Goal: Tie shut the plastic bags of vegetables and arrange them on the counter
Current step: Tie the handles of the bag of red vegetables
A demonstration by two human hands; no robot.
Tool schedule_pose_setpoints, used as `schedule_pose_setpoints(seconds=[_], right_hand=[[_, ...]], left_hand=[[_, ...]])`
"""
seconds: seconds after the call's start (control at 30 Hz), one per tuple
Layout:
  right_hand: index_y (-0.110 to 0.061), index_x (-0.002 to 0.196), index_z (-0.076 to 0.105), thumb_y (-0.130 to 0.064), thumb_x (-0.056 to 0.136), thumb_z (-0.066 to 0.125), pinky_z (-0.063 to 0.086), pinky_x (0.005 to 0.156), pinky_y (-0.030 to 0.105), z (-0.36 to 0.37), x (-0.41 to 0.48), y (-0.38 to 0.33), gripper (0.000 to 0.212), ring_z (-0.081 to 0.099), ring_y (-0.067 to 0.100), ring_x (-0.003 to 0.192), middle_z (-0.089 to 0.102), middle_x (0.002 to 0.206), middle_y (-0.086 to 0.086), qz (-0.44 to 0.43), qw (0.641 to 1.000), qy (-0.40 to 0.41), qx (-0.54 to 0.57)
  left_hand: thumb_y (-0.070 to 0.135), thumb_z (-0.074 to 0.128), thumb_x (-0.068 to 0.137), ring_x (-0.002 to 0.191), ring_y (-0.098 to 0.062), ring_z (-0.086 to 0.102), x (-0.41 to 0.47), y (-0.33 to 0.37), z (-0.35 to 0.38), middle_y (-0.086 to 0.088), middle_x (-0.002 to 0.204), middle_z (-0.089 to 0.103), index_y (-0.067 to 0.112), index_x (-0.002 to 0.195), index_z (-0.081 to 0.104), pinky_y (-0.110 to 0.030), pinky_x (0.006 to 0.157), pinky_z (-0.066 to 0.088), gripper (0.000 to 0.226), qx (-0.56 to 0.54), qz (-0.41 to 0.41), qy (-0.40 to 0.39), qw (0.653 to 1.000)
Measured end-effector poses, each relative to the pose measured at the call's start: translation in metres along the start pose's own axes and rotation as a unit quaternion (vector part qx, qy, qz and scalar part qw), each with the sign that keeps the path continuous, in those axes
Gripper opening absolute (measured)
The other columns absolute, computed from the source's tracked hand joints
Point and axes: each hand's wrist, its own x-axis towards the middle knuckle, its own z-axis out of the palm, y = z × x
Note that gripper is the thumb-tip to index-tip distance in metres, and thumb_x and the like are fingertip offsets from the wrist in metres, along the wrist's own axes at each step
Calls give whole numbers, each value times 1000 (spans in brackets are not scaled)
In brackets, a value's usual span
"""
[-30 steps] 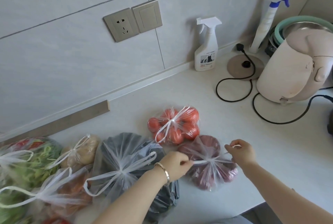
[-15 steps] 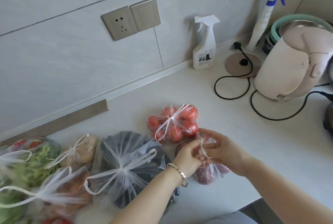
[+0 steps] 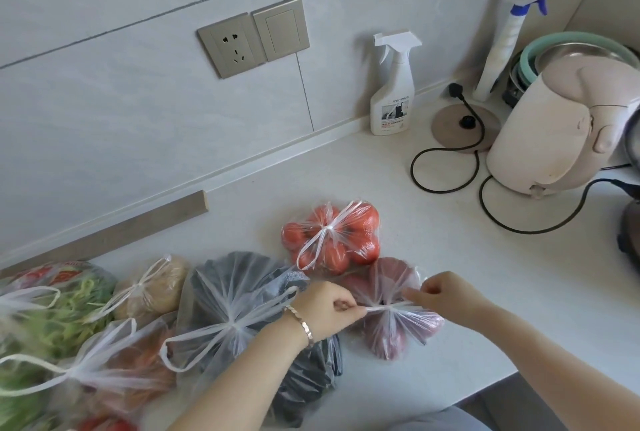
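Note:
A clear bag of purple onions (image 3: 398,328) lies on the white counter (image 3: 450,274) near its front edge. My left hand (image 3: 327,313) pinches one handle of this bag and my right hand (image 3: 445,295) pinches the other, the two handles stretched out sideways from a knot between them. Just behind it sits a tied bag of tomatoes (image 3: 334,238). To the left are a tied bag of dark vegetables (image 3: 242,309), a tied bag of potatoes (image 3: 154,287), a bag of carrots (image 3: 131,365) and a bag of green vegetables (image 3: 45,319).
At the back right stand a white spray bottle (image 3: 391,87), a blue-trigger spray bottle (image 3: 505,39), a kettle base (image 3: 464,124) with looping black cords (image 3: 446,167), a cream kettle (image 3: 561,129) and a green-rimmed bowl (image 3: 575,46). A wall socket (image 3: 230,46) is above.
Half a second ago my hands were close together over the onion bag, working its handles. They have now drawn apart sideways, pulling the handles taut.

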Motion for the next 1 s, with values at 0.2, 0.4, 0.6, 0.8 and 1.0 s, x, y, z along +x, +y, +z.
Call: schedule_pose_setpoints(seconds=[0.2, 0.4, 0.6, 0.8, 1.0], right_hand=[[-14, 47, 40, -30, 79, 71, 28, 45, 20, -4, 19, 1, 47, 30, 12, 42, 33, 44, -2, 71, 976, -3, 206], [-9, 53, 49, -20, 80, 70, 25, 35, 17, 9, 25, 3, 36, 28, 12, 36, 35, 44, 2, 137, 960, 27, 242], [-14, 46, 36, -7, 79, 61, 23, 48, 22, 19, 31, -2, 42, 28, 16, 45, 32, 46, 0, 116, 963, 157, 185], [-13, 110, 56, -33, 90, 49, 51, 80, 31, 1, 23, -63, 30, 59, 22, 98, 59, 108, 6, -32, 970, 112, -213], [-18, 102, 62, -29, 87, 52, 48, 87, 31, 6, 9, -166, 22, 62, 24, 102, 66, 110, 4, -207, 950, 26, -234]], left_hand=[[22, 52, 86, 64, -8, 41, -3, -5, 8, 7, 66, 47, 8, 57, 53, -26, 66, 37, 32, 54, 137, 20, 989], [12, 54, 73, 64, -6, 46, -10, -43, 19, 7, 70, 60, 13, 54, 59, -18, 74, 30, 20, 168, 191, 44, 966], [8, 55, 82, 50, -5, 45, 5, -14, 14, 3, 61, 58, 12, 51, 60, -17, 53, 35, 32, -193, -170, 75, 963], [8, 47, 91, 64, -11, 56, 16, 17, -21, -3, 74, 56, 9, 83, 53, -22, 62, 48, 10, -330, -297, 80, 893], [13, 47, 87, 77, -28, 67, -19, 8, -87, -10, 77, 70, 13, 66, 60, -34, 73, 56, 24, -56, -202, 243, 947]])
